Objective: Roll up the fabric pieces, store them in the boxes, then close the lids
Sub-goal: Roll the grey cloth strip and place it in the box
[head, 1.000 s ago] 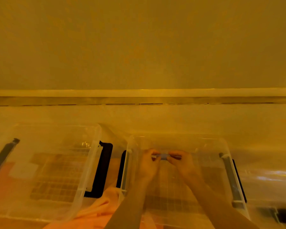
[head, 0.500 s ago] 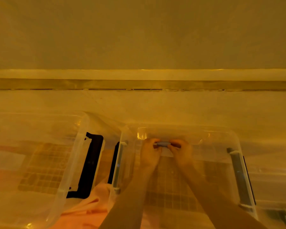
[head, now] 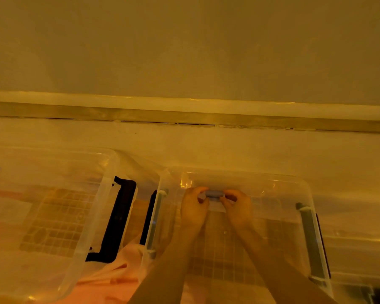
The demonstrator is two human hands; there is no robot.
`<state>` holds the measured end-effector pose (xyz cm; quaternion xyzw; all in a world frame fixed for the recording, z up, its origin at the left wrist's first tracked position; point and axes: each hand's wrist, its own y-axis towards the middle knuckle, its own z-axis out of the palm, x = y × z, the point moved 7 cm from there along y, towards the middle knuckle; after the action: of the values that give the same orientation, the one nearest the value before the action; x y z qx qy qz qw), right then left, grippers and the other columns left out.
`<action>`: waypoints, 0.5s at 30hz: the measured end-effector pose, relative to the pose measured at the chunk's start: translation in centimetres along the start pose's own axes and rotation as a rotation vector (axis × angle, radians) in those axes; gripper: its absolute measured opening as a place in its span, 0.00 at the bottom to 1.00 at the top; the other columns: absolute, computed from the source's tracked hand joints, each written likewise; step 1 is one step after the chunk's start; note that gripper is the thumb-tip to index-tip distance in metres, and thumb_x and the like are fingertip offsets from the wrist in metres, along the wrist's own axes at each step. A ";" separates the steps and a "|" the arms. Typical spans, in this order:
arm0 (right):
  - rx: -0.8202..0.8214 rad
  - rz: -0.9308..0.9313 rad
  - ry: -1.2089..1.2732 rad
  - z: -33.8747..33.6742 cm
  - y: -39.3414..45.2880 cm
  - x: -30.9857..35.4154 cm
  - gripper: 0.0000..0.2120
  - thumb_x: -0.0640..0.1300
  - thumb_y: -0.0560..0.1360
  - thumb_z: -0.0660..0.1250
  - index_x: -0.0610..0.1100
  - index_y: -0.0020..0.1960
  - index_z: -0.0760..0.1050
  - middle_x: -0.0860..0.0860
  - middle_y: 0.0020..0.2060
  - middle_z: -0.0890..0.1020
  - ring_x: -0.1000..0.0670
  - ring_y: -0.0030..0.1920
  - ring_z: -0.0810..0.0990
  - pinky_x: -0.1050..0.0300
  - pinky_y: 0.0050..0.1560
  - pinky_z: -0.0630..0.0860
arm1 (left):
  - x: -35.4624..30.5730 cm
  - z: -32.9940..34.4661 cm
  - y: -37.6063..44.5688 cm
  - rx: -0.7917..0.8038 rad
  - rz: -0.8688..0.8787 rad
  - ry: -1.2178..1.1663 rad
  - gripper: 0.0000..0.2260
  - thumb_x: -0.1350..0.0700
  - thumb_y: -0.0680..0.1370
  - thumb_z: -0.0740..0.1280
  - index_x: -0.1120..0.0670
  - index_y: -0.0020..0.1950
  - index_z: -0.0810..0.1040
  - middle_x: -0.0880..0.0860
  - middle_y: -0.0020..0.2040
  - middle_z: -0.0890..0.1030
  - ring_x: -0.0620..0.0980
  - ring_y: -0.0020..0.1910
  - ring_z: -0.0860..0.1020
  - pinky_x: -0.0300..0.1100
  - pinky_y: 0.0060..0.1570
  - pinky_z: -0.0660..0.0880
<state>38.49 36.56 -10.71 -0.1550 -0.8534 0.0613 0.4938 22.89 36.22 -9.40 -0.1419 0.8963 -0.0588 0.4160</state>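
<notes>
Two clear plastic boxes stand side by side on the floor. The right box (head: 279, 185) has its lid on, with grey clips along its left and right sides. At the far edge of that lid sits a small grey latch (head: 215, 193). My left hand (head: 194, 208) and my right hand (head: 237, 207) both pinch this latch from either side, fingers curled. The left box (head: 53, 172) has a black handle (head: 119, 218) on its right side. Pink fabric (head: 110, 275) lies on the floor between and in front of the boxes.
A skirting board (head: 184, 110) and wall run across the back, a short way beyond the boxes. Another clear container (head: 360, 249) lies at the right edge. Bare floor (head: 228, 150) stretches between boxes and wall.
The view has shifted so the boxes sit a little lower and to the right. Both hands stay on the grey latch at the lid's far edge, their fingers slightly closer together.
</notes>
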 end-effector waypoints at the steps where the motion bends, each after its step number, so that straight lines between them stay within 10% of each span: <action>1: -0.008 0.000 0.010 -0.3 -0.3 0.2 0.08 0.36 0.74 0.70 0.36 0.53 0.80 0.41 0.50 0.82 0.43 0.52 0.80 0.46 0.55 0.77 | -0.3 -0.5 -0.3 -0.007 0.000 -0.032 0.13 0.64 0.77 0.67 0.57 0.61 0.77 0.54 0.59 0.76 0.49 0.57 0.75 0.31 0.52 0.68; 15: -0.185 -0.140 0.164 -8.0 -12.6 6.0 0.08 0.41 0.76 0.69 0.39 0.52 0.81 0.48 0.45 0.82 0.50 0.45 0.80 0.71 0.44 0.73 | -5.5 -8.0 -11.1 0.074 0.171 -0.199 0.13 0.64 0.77 0.67 0.55 0.60 0.78 0.47 0.53 0.77 0.41 0.48 0.75 0.29 0.49 0.71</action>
<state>40.06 26.25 1.54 -0.1442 -0.8210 -0.0651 0.5486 22.45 27.23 2.23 -0.0547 0.8567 -0.0420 0.5111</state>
